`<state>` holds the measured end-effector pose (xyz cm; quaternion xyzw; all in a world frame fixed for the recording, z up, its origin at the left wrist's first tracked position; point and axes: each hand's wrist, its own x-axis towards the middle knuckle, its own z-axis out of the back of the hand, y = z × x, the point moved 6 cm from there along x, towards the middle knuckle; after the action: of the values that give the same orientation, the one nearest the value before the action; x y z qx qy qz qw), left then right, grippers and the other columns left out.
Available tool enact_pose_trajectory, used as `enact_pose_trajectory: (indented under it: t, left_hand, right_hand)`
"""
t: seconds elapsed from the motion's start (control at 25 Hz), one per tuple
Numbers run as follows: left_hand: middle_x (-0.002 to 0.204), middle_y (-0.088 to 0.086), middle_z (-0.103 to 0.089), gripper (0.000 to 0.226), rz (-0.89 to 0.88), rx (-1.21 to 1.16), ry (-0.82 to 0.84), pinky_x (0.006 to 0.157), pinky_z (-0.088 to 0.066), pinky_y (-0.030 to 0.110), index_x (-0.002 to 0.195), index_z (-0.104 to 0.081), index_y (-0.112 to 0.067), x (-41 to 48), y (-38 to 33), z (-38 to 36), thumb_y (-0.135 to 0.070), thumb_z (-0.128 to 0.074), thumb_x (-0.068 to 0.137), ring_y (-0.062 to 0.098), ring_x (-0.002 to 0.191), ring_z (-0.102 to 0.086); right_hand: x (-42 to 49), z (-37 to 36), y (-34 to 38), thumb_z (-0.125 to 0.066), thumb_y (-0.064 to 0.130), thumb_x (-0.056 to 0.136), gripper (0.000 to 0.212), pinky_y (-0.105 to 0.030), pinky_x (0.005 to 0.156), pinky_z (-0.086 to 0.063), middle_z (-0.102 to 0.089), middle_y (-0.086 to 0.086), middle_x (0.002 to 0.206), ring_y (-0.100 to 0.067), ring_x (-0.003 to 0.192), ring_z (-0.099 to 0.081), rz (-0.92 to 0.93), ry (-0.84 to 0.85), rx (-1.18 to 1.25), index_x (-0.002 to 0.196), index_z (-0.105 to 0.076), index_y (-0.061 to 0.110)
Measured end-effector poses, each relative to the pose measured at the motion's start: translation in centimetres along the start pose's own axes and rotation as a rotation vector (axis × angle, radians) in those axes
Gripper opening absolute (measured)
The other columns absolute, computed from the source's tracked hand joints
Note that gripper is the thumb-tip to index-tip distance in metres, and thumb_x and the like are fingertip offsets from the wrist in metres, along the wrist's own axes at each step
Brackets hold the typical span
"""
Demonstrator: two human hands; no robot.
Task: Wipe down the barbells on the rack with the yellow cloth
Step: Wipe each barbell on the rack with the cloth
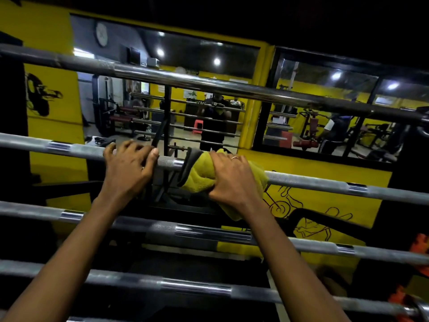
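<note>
Several steel barbells lie across the rack, one above another. On the second barbell from the top [325, 182], my left hand [127, 168] grips the knurled shaft with fingers curled over it. Just to the right, my right hand [234, 180] holds the yellow cloth [202, 175], which is wrapped around the same bar. Part of the cloth hangs below the bar. The top barbell [209, 86] runs above both hands. Two more barbells [209, 231] [195, 285] cross under my forearms.
A black rack upright [166, 126] stands behind the bars. Wall mirrors [185, 61] on a yellow wall reflect the gym, machines and people. Orange weight plates [417, 256] sit at the right edge.
</note>
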<state>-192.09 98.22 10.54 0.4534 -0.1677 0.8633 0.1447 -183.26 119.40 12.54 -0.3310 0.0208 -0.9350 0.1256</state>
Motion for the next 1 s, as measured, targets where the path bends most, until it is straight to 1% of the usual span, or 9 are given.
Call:
enact_pose_trajectory:
  t: [0.12, 0.24, 0.36, 0.52, 0.6, 0.68, 0.88, 0.96, 1.0]
  left_hand:
    - [0.100, 0.002, -0.064, 0.044, -0.033, -0.027, 0.018, 0.104, -0.024, 0.048, 0.105, -0.067, -0.026, -0.4, 0.2, 0.0, -0.046, -0.028, 0.099, 0.027, 0.110, -0.053]
    - [0.106, -0.001, -0.062, 0.044, -0.089, -0.046, 0.049, 0.105, -0.023, 0.045, 0.116, -0.062, -0.029, -0.7, 1.1, -0.1, -0.048, -0.025, 0.101, 0.024, 0.112, -0.052]
    - [0.105, -0.003, -0.060, 0.043, -0.102, -0.078, 0.063, 0.105, -0.023, 0.046, 0.118, -0.061, -0.030, -0.8, 1.3, -0.3, -0.047, -0.025, 0.101, 0.023, 0.113, -0.049]
    - [0.104, 0.001, -0.057, 0.044, -0.093, -0.105, 0.072, 0.107, -0.020, 0.046, 0.118, -0.060, -0.028, -0.8, 1.3, -0.2, -0.046, -0.025, 0.100, 0.025, 0.113, -0.047]
    - [0.105, 0.002, -0.057, 0.043, -0.101, -0.115, 0.077, 0.109, -0.019, 0.047, 0.119, -0.059, -0.027, -1.0, 1.4, -0.1, -0.045, -0.025, 0.101, 0.026, 0.112, -0.047]
    - [0.108, 0.002, -0.058, 0.043, -0.110, -0.120, 0.091, 0.110, -0.017, 0.046, 0.121, -0.058, -0.028, -1.0, 1.5, -0.2, -0.045, -0.024, 0.101, 0.025, 0.115, -0.046]
    - [0.127, 0.000, -0.055, 0.043, -0.088, -0.153, 0.113, 0.115, 0.001, 0.045, 0.128, -0.054, -0.031, -1.3, 1.8, -0.8, -0.046, -0.023, 0.102, 0.024, 0.138, -0.031]
    - [0.131, 0.000, -0.053, 0.045, -0.074, -0.171, 0.129, 0.116, 0.004, 0.045, 0.130, -0.053, -0.031, -1.4, 1.9, -0.8, -0.046, -0.021, 0.101, 0.024, 0.140, -0.028]
    - [0.132, 0.000, -0.052, 0.046, -0.075, -0.177, 0.141, 0.116, 0.005, 0.046, 0.130, -0.052, -0.031, -1.4, 1.9, -0.8, -0.047, -0.020, 0.101, 0.024, 0.141, -0.026]
  right_hand:
    - [-0.8, 0.9, -1.9, -0.068, 0.043, 0.064, 0.077, -0.038, 0.099, -0.037, -0.065, -0.006, 0.123, -0.030, 0.113, -0.059, -0.069, -0.009, 0.049, 0.134, -0.052, 0.017]
    - [-2.4, 2.2, -5.3, -0.072, 0.042, 0.065, 0.063, -0.039, 0.093, -0.040, -0.070, -0.006, 0.106, -0.032, 0.100, -0.062, -0.310, -0.054, 0.073, 0.122, -0.059, 0.019]
    - [-0.8, 1.4, -3.9, -0.063, 0.053, 0.062, 0.064, -0.040, 0.092, -0.038, -0.070, -0.003, 0.102, -0.029, 0.097, -0.063, -0.336, -0.099, 0.054, 0.117, -0.060, 0.020]
    - [-0.4, -2.0, 0.8, -0.077, 0.051, 0.060, 0.086, -0.043, 0.105, -0.036, -0.064, -0.008, 0.123, -0.031, 0.114, -0.057, -0.171, -0.193, -0.015, 0.133, -0.054, 0.012]
    - [-2.8, -4.0, 0.3, -0.077, 0.056, 0.066, 0.095, -0.043, 0.119, -0.023, -0.053, -0.007, 0.144, -0.030, 0.133, -0.045, -0.171, -0.322, 0.009, 0.143, -0.048, 0.010]
    - [-5.7, -5.4, -1.6, -0.074, 0.055, 0.071, 0.098, -0.041, 0.124, -0.008, -0.039, -0.006, 0.157, -0.030, 0.145, -0.033, -0.313, -0.458, 0.090, 0.150, -0.038, 0.010]
    - [-6.6, -6.2, -1.7, -0.057, 0.046, 0.083, 0.091, -0.051, 0.123, -0.018, -0.019, -0.019, 0.164, -0.028, 0.154, -0.014, -0.639, -0.786, 0.360, 0.155, -0.025, 0.001]
    - [-5.6, -7.4, -0.9, -0.056, 0.057, 0.085, 0.093, -0.047, 0.122, -0.022, -0.021, -0.015, 0.164, -0.027, 0.153, -0.019, -0.831, -0.829, 0.564, 0.159, -0.017, 0.016]
    - [-5.4, -7.9, -0.2, -0.058, 0.063, 0.084, 0.091, -0.044, 0.119, -0.030, -0.029, -0.010, 0.162, -0.024, 0.149, -0.030, -0.952, -0.877, 0.772, 0.157, -0.017, 0.027]
